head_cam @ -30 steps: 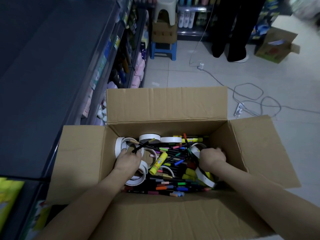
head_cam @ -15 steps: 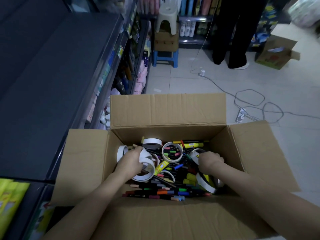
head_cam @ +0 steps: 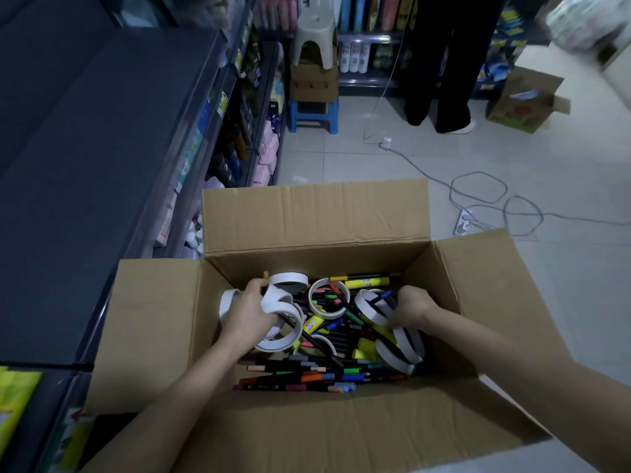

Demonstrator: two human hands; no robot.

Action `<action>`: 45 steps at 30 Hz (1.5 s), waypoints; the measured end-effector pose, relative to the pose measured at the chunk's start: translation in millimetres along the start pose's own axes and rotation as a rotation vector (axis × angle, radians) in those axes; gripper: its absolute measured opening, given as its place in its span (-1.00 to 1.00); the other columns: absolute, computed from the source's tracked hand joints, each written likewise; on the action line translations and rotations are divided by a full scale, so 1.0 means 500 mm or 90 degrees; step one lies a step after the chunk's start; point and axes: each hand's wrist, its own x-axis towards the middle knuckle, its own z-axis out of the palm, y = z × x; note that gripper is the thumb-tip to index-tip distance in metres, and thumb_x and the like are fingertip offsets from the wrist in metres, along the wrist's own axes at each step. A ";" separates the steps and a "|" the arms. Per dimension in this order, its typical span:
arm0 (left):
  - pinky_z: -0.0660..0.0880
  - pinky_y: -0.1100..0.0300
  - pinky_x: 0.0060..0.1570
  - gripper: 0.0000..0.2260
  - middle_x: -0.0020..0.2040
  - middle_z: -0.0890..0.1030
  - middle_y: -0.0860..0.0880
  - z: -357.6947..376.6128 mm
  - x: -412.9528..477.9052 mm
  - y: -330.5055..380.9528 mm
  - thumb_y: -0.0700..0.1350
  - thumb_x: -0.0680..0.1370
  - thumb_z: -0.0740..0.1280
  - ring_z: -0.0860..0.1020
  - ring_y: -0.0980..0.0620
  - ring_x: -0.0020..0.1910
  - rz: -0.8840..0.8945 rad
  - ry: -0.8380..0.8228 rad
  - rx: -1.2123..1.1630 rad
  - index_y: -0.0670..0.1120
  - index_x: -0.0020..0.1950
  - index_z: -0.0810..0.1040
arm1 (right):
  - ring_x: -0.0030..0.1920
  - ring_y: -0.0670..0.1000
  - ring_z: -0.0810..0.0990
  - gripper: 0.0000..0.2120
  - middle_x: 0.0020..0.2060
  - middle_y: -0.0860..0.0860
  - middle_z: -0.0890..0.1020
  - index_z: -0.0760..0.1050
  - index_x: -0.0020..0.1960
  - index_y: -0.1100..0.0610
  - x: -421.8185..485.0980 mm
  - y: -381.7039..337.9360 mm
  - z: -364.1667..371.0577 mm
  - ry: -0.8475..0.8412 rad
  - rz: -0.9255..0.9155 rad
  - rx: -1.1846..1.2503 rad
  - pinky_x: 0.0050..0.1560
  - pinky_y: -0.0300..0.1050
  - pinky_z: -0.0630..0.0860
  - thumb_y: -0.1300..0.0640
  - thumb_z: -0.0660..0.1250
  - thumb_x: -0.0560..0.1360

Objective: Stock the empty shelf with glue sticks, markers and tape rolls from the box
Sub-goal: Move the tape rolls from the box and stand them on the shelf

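An open cardboard box stands on the floor below me, filled with white tape rolls, coloured markers and yellow glue sticks. My left hand is inside the box at its left, closed around several white tape rolls. My right hand is inside at the right, gripping a white tape roll; more rolls lie just below it. The dark empty shelf runs along the left of the box.
Stocked shelves run down the aisle at left. Stacked stools with a carton stand at the far end. A person in dark trousers stands by the far shelves. A power strip and cable lie on the tiles; another carton sits at right.
My left hand has gathered more tape rolls and lifted them slightly toward the box's back left. My right hand has taken hold of a roll. The view has tilted up a little.
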 end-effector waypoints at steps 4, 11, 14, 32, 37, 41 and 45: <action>0.45 0.09 -0.18 -0.45 -0.09 0.55 -0.04 -0.006 0.000 0.014 -0.25 0.40 0.44 0.54 -0.09 -0.09 -0.011 0.050 -0.074 -0.10 0.35 0.36 | -0.37 -0.01 0.50 -0.70 -0.38 0.02 0.47 0.34 -0.29 0.12 -0.013 -0.001 0.025 -0.115 -0.002 -0.018 -0.47 -0.24 0.40 0.07 0.44 0.43; 0.39 0.15 -0.31 -0.51 -0.10 0.55 -0.04 -0.012 0.005 0.013 -0.30 0.44 0.37 0.54 -0.06 -0.17 -0.040 0.034 -0.117 -0.11 0.33 0.35 | -0.16 0.12 0.55 -0.68 -0.15 0.13 0.55 0.36 0.22 0.26 -0.015 -0.014 0.011 0.048 -0.155 -0.006 -0.35 -0.09 0.40 0.32 0.25 0.47; 0.47 0.11 -0.20 -0.47 0.05 0.56 -0.12 -0.012 0.009 0.007 -0.32 0.46 0.35 0.56 -0.09 -0.07 -0.083 0.020 -0.155 -0.13 0.40 0.30 | -0.37 0.01 0.43 -0.32 -0.33 0.04 0.46 -0.03 0.53 0.29 -0.005 -0.023 0.008 0.102 -0.195 -0.040 -0.48 -0.14 0.28 0.34 0.19 0.49; 0.51 -0.01 0.18 -0.15 0.13 0.61 -0.14 -0.031 -0.032 -0.009 -0.22 0.24 0.52 0.63 -0.07 0.06 -0.112 -0.116 -0.420 -0.07 0.47 0.23 | -0.33 0.09 0.47 -0.62 -0.27 0.08 0.46 0.30 0.30 0.22 0.013 -0.020 0.076 -0.014 -0.220 -0.225 -0.48 -0.08 0.30 0.39 0.17 0.50; 0.59 0.17 -0.07 -0.32 0.14 0.60 -0.23 -0.032 -0.038 0.000 -0.42 0.42 0.40 0.64 -0.08 -0.01 -0.119 -0.157 -0.510 -0.10 0.46 0.22 | -0.17 0.09 0.47 -0.88 -0.20 0.09 0.47 0.37 -0.05 0.13 0.015 -0.007 0.062 -0.009 -0.215 -0.165 -0.33 -0.13 0.32 0.33 0.19 0.50; 0.53 0.03 0.07 -0.26 0.09 0.62 -0.27 -0.026 -0.034 -0.001 -0.41 0.38 0.45 0.63 -0.15 0.01 -0.132 -0.145 -0.515 -0.10 0.47 0.23 | -0.31 0.04 0.42 -0.74 -0.37 0.02 0.37 0.28 -0.32 0.09 -0.002 0.005 0.050 -0.028 -0.148 -0.228 -0.41 -0.15 0.29 0.24 0.24 0.51; 0.52 -0.13 0.15 -0.10 -0.02 0.68 -0.17 -0.024 -0.032 -0.003 -0.17 0.19 0.52 0.65 -0.14 0.01 -0.120 -0.153 -0.431 -0.05 0.48 0.21 | -0.20 0.05 0.46 -0.71 -0.35 0.04 0.42 0.27 -0.34 0.09 -0.024 0.005 0.068 -0.112 -0.125 -0.320 -0.21 -0.14 0.37 0.17 0.24 0.53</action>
